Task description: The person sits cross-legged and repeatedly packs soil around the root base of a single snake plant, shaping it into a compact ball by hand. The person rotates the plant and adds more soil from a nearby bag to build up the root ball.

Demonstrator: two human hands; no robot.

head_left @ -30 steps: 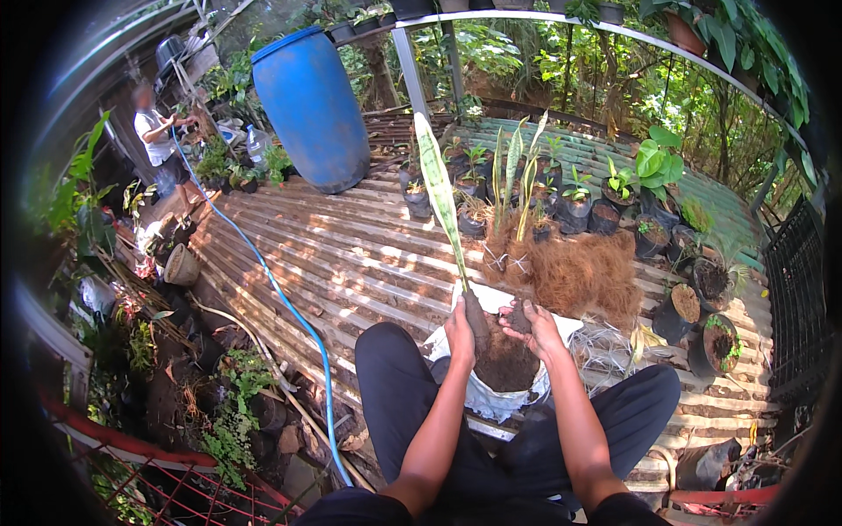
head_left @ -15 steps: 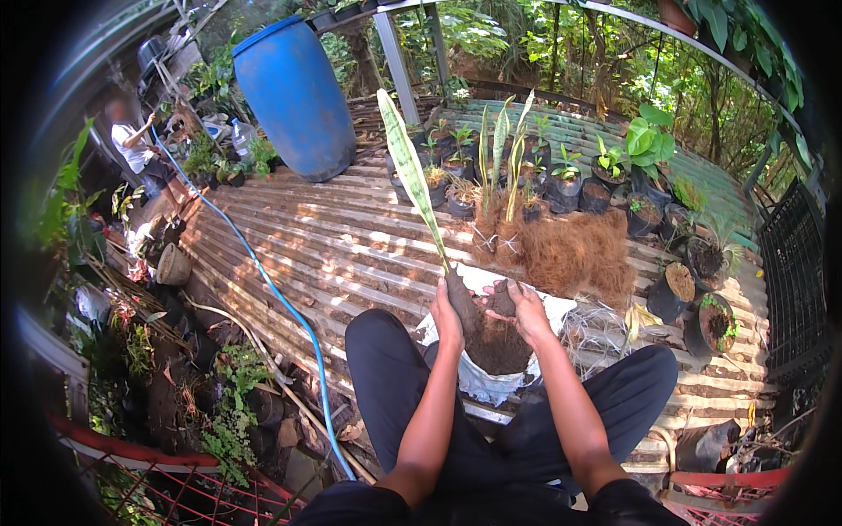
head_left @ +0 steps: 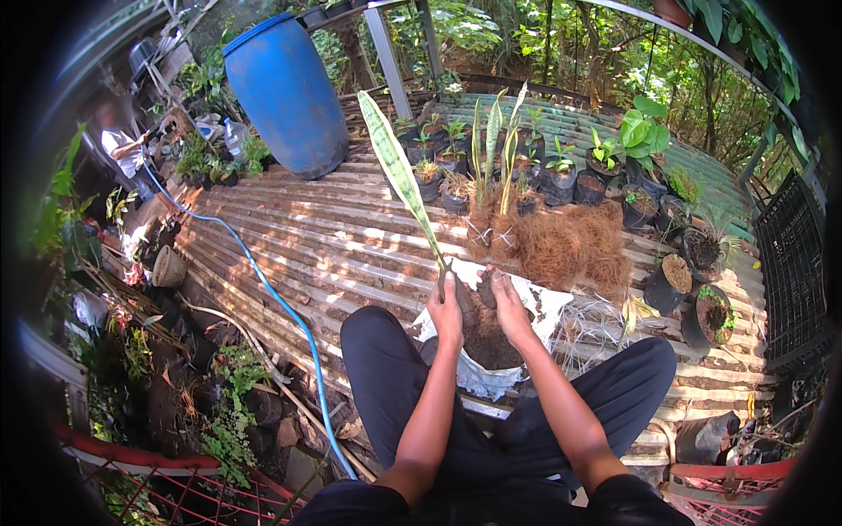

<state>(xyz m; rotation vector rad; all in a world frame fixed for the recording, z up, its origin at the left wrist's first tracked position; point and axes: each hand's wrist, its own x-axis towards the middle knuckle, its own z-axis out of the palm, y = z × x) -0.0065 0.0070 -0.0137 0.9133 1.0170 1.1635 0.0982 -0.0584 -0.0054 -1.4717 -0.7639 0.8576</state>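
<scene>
Green, pale-mottled leaf leaning up from a soil-caked base between two bare hands.
The left hand is curled round the base's near side, thumb up by the leaf stem; the right hand faces it, fingers against a dark lump of soil, though its palm is turned away and I cannot tell how tightly it grips. The base is above a white sack of loose soil, between the person's bent knees. Beyond the sack, brown fibre lies on corrugated sheeting, beside two string-tied plant bundles.
</scene>
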